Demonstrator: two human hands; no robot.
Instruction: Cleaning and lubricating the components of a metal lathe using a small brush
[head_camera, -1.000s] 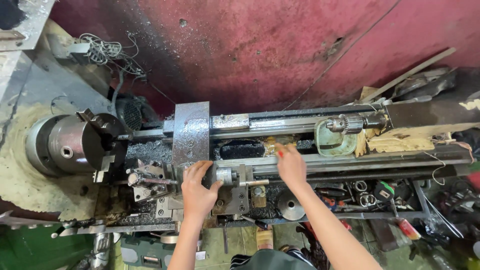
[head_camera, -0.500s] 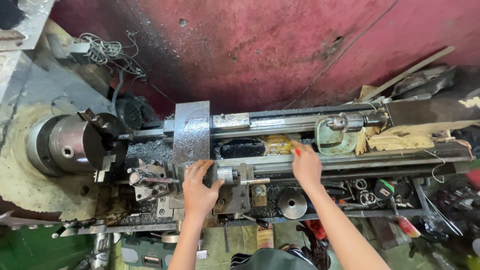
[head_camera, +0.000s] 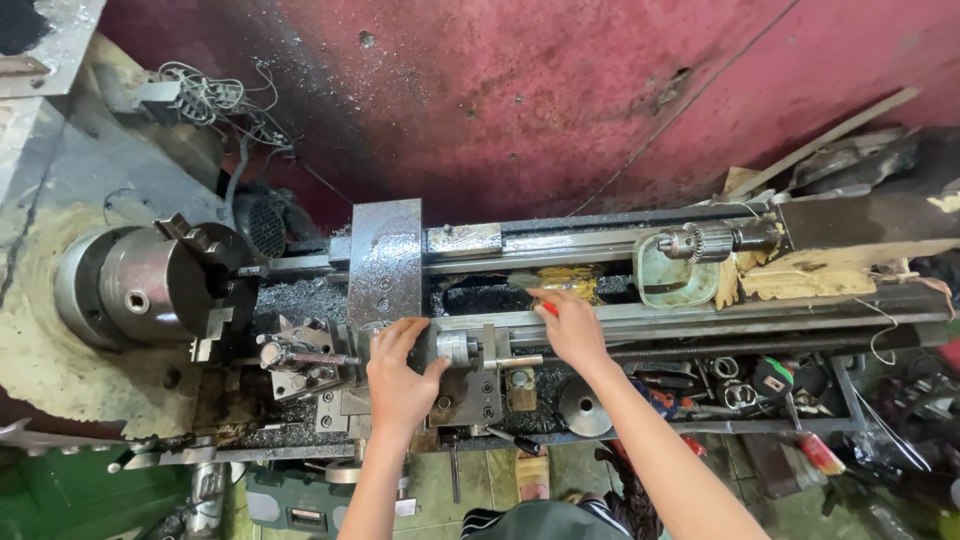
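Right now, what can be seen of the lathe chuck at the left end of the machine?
The chuck is a thick round drum of dull grey metal, lying on its side with its face turned right, toward the carriage. A small bore shows at the centre of that face. Stepped jaws stick out past its rim at the top and bottom right. The jaws look empty. Metal swarf lies on the bed just right of it. Neither the left hand nor the right hand touches it.

Above the fingers, a stained red wall (head_camera: 560, 90), flecked with swarf; tangled wires (head_camera: 215, 100) at upper left. Below, tiled floor (head_camera: 470, 490), a green bin (head_camera: 50, 500) lower left.
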